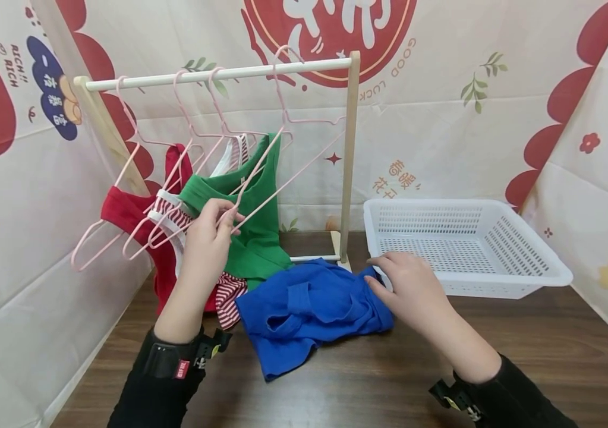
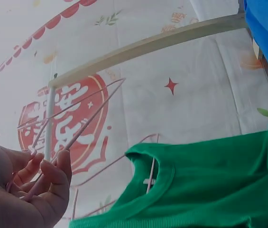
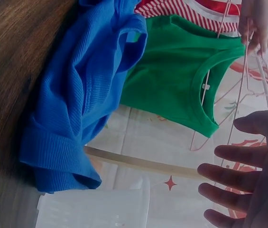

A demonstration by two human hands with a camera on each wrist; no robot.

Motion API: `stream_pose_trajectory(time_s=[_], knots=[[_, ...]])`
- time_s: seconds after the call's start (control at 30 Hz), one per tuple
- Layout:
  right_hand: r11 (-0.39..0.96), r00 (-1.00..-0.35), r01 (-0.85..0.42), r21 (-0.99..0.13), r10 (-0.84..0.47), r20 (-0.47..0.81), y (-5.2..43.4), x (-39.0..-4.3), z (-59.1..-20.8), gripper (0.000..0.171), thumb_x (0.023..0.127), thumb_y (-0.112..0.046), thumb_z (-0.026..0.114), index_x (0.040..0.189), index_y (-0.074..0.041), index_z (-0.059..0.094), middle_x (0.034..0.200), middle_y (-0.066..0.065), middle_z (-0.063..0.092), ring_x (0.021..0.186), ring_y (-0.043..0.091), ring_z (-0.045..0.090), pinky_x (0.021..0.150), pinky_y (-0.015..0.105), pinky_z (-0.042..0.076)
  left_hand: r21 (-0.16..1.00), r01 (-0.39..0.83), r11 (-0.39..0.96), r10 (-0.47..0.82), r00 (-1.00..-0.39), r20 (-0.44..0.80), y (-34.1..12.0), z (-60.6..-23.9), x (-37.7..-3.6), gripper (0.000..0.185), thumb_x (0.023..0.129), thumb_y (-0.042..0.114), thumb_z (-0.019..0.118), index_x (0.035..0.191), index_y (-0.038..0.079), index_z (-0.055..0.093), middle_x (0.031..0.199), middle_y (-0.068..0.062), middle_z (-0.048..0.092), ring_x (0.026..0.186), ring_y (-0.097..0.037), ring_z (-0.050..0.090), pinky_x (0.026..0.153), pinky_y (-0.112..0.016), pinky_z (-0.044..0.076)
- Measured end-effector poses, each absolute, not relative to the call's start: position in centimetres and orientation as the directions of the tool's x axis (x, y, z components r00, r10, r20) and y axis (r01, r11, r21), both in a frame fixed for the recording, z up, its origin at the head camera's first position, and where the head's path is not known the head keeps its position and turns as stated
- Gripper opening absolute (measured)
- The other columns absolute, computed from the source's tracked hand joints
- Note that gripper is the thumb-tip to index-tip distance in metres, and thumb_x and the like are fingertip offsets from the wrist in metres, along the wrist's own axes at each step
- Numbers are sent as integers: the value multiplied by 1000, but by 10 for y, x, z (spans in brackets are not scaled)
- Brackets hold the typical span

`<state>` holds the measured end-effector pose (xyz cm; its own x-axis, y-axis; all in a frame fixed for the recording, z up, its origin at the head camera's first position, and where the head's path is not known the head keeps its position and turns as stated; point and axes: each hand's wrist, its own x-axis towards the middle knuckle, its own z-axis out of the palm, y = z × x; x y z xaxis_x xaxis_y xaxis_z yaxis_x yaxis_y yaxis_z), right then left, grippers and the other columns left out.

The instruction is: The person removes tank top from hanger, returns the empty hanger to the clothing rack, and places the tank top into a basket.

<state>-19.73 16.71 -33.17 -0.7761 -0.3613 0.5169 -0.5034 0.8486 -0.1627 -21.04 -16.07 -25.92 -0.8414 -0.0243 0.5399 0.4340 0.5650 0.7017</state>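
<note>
A pink hanger [image 1: 284,116] with no garment on it hooks over the rack's top bar, and my left hand [image 1: 210,238] pinches its wire low down. In the left wrist view the thumb and fingers close round that wire. A crumpled blue garment [image 1: 309,306] lies on the table in front of the rack. Over its right end hovers my right hand [image 1: 410,288], fingers spread and loosely bent, holding nothing; the right wrist view shows the fingers apart. Beside my left hand hangs a green sleeveless top [image 1: 255,244] on another pink hanger.
The rack has a white top bar [image 1: 239,73] and wooden posts [image 1: 350,160]. A red garment [image 1: 127,208] and a red-and-white striped one [image 1: 231,297] hang at its left. A white perforated basket [image 1: 501,284] stands right of it. Printed cloth walls surround the wooden table.
</note>
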Motion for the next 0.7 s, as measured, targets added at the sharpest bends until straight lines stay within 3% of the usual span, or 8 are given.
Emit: stream_pose_trajectory(time_s=[0.7], knots=[[845,-779,-517,-138,-397,486,158,-198,-338,31,89,-31,69,109,-7,71,101,9,68,98,31,61,81,52,47,734,393,555,-4,-880,474,-133,-251,-241,24,105,22,47,117,3,56,101,-13,67,85,-25,64,75,-38,48]])
